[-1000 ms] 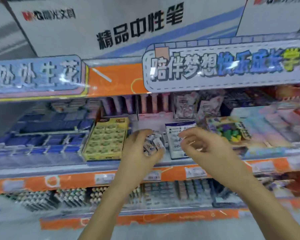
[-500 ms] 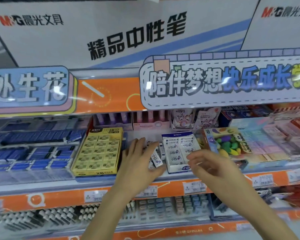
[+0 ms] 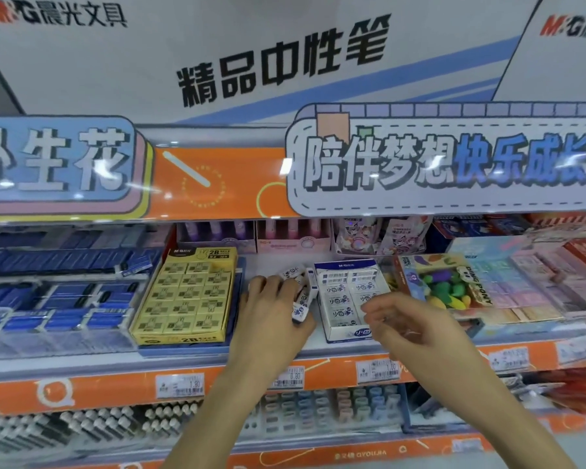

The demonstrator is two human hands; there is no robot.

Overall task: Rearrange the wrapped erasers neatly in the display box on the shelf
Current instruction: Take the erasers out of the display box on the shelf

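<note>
A white and blue display box stands on the shelf, with several wrapped white erasers laid flat inside. My left hand rests on the shelf just left of the box, closed around a bunch of wrapped erasers that stick out above and beside its fingers. My right hand hovers over the box's front right corner with fingers curled and apart, holding nothing that I can see.
A yellow box of 2B erasers stands to the left, blue stock beyond it. A colourful eraser pack sits right of the display box. The orange shelf edge carries price tags; pens fill the lower shelf.
The view has tilted up and steadied. My left hand has come down onto the shelf beside the box with its erasers. My right hand has moved lower, over the box's front right.
</note>
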